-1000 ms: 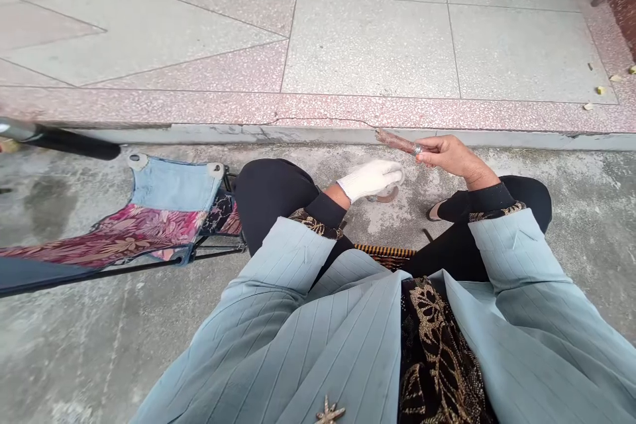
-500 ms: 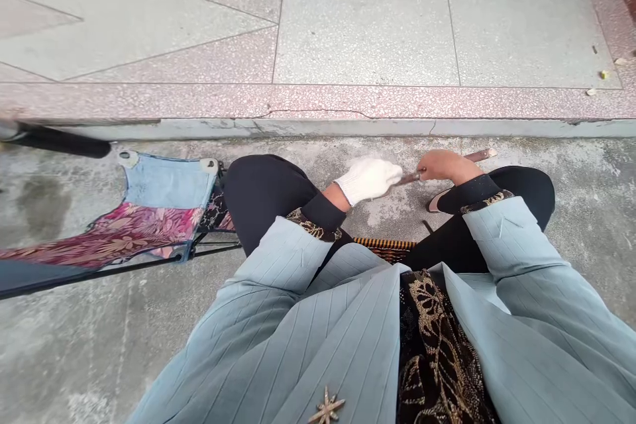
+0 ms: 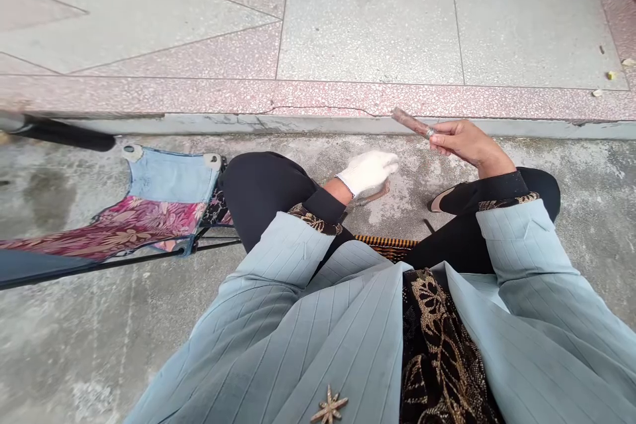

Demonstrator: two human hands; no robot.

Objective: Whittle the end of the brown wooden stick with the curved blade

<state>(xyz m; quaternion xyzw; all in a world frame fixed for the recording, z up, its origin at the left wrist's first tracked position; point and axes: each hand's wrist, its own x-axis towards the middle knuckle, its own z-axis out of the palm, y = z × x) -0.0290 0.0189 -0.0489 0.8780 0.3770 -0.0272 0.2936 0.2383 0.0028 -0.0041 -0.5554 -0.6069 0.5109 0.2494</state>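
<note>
My right hand [image 3: 464, 142] is bare and closed around the handle end of what looks like a knife. Its flat, rusty-brown blade [image 3: 410, 120] points up and left, with a metal band [image 3: 430, 133] just beyond my fingers. A white knit glove covers my left hand [image 3: 370, 172], whose fingers are curled together. Under that palm a thin, curved, brownish stick-like piece [image 3: 378, 195] shows, seemingly in its grip; the glove hides the rest. The two hands are apart, above the concrete between my knees.
A folding chair [image 3: 159, 212] with pink floral and blue cloth stands at left. Near the left edge a dark rod-like handle [image 3: 69, 132] reaches in. A low step [image 3: 318, 124] with terrazzo tiles runs across ahead. Part of a woven wicker piece [image 3: 390, 246] shows between my legs.
My right hand has lifted up and slightly right, away from the left hand, and the blade now points up-left. My left hand has stayed nearly in place, and the brownish piece under it now shows.
</note>
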